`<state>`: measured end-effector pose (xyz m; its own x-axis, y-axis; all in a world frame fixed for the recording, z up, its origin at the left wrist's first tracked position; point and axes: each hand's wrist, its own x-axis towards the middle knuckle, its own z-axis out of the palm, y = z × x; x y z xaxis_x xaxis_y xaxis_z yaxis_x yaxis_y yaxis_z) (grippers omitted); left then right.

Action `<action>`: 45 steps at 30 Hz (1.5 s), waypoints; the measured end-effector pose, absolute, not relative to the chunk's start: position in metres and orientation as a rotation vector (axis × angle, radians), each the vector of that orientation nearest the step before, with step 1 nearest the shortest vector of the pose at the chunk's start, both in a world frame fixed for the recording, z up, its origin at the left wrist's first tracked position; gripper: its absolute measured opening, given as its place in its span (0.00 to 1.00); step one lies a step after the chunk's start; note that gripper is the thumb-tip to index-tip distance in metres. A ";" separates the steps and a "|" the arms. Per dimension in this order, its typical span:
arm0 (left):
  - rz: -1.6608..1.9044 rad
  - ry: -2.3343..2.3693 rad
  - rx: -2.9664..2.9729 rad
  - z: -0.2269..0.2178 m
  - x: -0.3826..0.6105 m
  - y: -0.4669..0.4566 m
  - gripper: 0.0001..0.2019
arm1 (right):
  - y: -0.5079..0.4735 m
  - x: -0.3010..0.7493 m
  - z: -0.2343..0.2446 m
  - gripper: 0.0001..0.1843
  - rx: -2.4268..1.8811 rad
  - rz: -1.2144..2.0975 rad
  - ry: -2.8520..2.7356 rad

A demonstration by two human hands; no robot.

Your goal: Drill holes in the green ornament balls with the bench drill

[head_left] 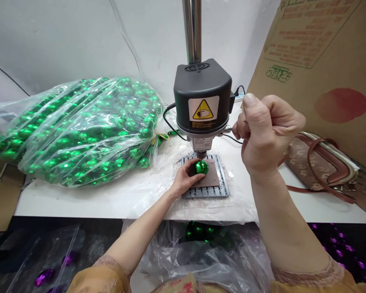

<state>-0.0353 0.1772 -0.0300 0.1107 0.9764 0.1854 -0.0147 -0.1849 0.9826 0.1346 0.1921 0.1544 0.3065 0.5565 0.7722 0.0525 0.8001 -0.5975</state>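
Observation:
A small shiny green faceted ball point(202, 167) is pinched between the thumb and fingers of my left hand point(187, 177). It rests on a brown square pad point(212, 179) over the slotted metal base point(224, 191) of a drill press point(202, 95). The bit comes down onto the top of the ball; whether it has gone in, I cannot tell. To the right of the motor housing, my right hand point(265, 132) is closed in a fist around the drill press lever point(228, 130), which mostly hides inside the fingers.
A big clear bag of green balls point(94, 130) lies left on the white table point(61, 201). At right are a brown handbag point(321, 162) and a tall cardboard box point(311, 53). Below the table edge, a plastic bag point(201, 256) holds green balls; purple balls point(44, 277) lie lower left.

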 end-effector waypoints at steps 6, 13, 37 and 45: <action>1.261 1.097 1.520 -0.028 -0.030 0.169 0.28 | 0.191 0.135 0.155 0.26 -0.563 0.405 -1.217; 1.233 1.119 1.549 -0.038 -0.033 0.173 0.29 | 0.190 0.135 0.152 0.26 -0.576 0.384 -1.223; 1.249 1.128 1.528 -0.036 -0.029 0.170 0.28 | 0.190 0.133 0.106 0.26 -0.295 0.188 -1.160; 1.239 1.139 1.537 -0.038 -0.031 0.171 0.28 | 0.194 0.133 0.099 0.25 -0.171 0.144 -1.182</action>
